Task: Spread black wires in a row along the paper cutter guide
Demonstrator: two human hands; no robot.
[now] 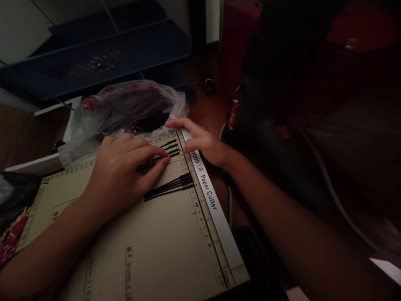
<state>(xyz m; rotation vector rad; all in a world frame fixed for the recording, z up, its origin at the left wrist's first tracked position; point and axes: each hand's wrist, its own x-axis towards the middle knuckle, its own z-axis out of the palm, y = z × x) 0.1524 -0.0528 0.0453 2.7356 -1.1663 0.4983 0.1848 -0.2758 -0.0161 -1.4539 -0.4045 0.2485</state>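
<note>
A cream paper cutter board (169, 234) with printed grid lines lies before me. Its white edge strip (208, 190) reads "Paper Cutter". My left hand (122, 167) rests over the board, thumb and forefinger pinched on a thin black cord (173, 154). More black cords with thicker ends lie just beyond the fingertips, partly hidden under that hand. Closer to me is a fanned bundle of several black cords (171, 186), their thick ends near the cutter's right edge. My right hand (203, 144) is at the far right corner, forefinger stretched out and thumb apart, holding nothing.
Behind the board, a clear plastic bag (125, 104) with red print holds dark pieces. A blue shelf (103, 58) stands beyond it. Red and yellow strands (14, 238) lie at the left edge. On the right are a person's dark-clothed leg (266, 83) and a pale cable (332, 188).
</note>
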